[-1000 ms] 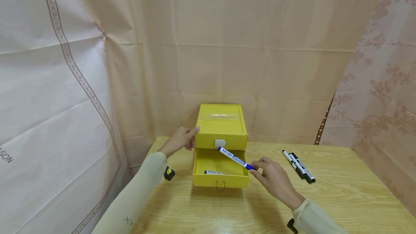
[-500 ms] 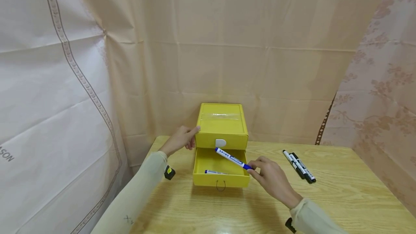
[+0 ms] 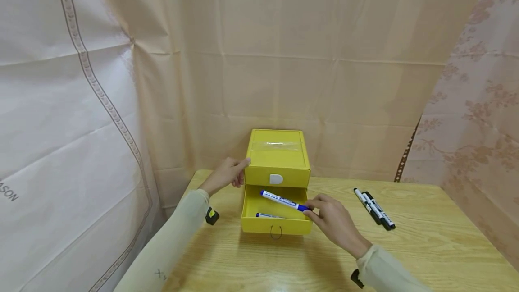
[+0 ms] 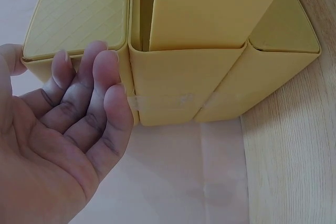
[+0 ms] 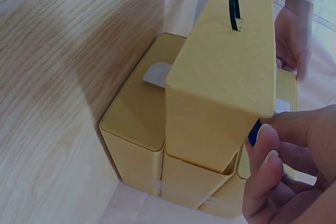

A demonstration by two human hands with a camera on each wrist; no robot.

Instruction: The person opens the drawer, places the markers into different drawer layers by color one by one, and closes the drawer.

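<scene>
A yellow desktop drawer box stands on the table, its middle drawer pulled out towards me. My left hand touches the box's upper left edge with an extended digit, while the other fingers curve loosely beside its side wall. Between thumb and fingertips, my right hand pinches a blue-and-white marker by its blue end. That marker slants over the drawer's opening, with its far end to the left. A second blue marker lies inside, partly hidden by the drawer front. A black loop handle hangs on that front.
To the right on the wooden table lie several black-and-white markers side by side. The top drawer has a white tab. Curtains hang close behind the box and along both sides.
My right hand has moved left and slightly down, bringing the marker further over the open drawer and tilting it flatter. My left hand stays at the box's edge.
</scene>
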